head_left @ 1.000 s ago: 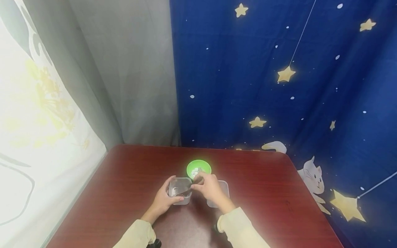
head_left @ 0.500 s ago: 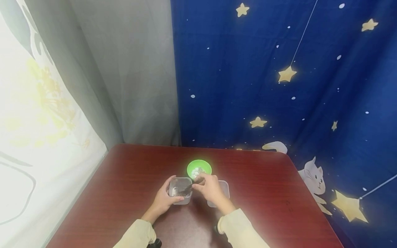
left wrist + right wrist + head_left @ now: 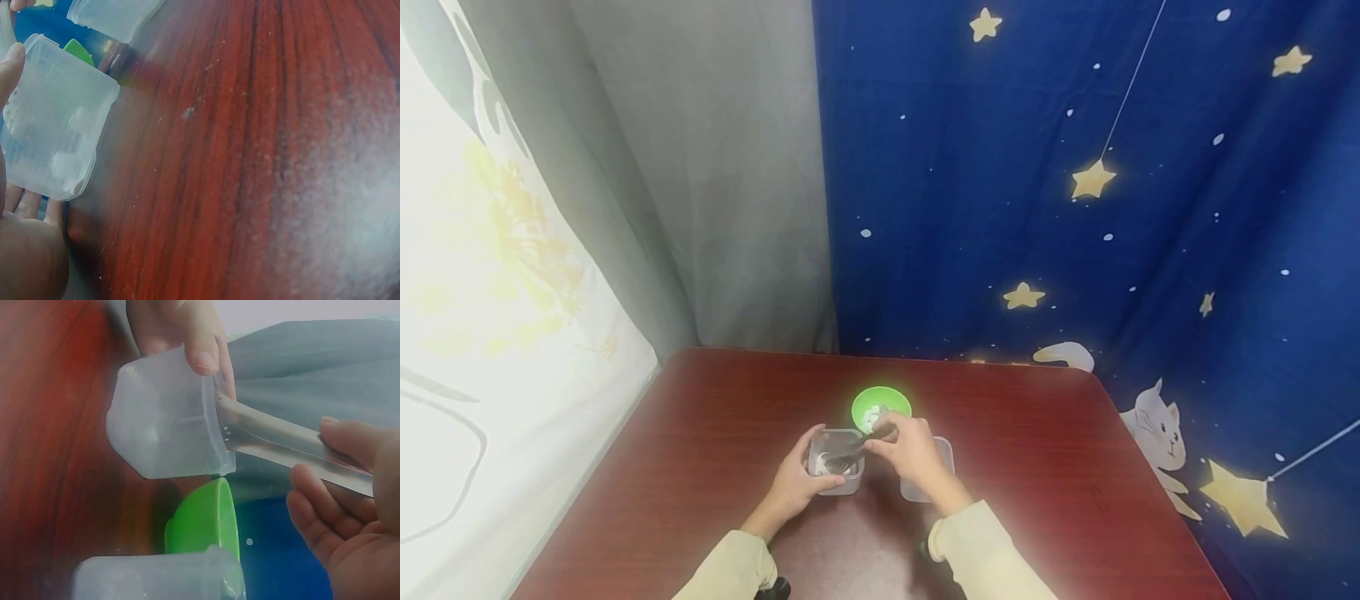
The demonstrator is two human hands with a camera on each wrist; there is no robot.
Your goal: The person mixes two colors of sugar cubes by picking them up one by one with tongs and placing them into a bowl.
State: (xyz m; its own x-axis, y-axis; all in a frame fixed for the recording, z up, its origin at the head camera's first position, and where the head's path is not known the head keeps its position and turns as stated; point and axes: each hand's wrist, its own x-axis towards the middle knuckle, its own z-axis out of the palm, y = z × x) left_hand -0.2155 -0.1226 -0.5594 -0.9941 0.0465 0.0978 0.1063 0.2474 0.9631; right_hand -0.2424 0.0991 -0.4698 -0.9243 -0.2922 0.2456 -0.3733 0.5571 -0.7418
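My left hand (image 3: 801, 477) grips a small clear plastic tub (image 3: 835, 461) standing on the red-brown table (image 3: 1045, 475), thumb on its near side and fingers on its far side. In the left wrist view the tub (image 3: 53, 137) is beside my thumb (image 3: 9, 62). My right hand (image 3: 891, 446) pinches a metal spoon (image 3: 861, 442) by the handle, its far end down inside the tub. The right wrist view shows the spoon handle (image 3: 281, 444) slanting into the tub (image 3: 169, 422), with my left hand's fingers (image 3: 187, 337) on the rim. What lies in the tub is unclear.
A green bowl (image 3: 881, 406) holding something white sits just beyond the hands. A second clear tub (image 3: 942, 457) stands under my right wrist, also seen as the tub (image 3: 156, 578) low in the right wrist view. Curtains close off the table's left and far sides.
My right hand has shifted slightly away with the spoon, whose end has moved a little inside the tub. My left hand and the tub have stayed put.
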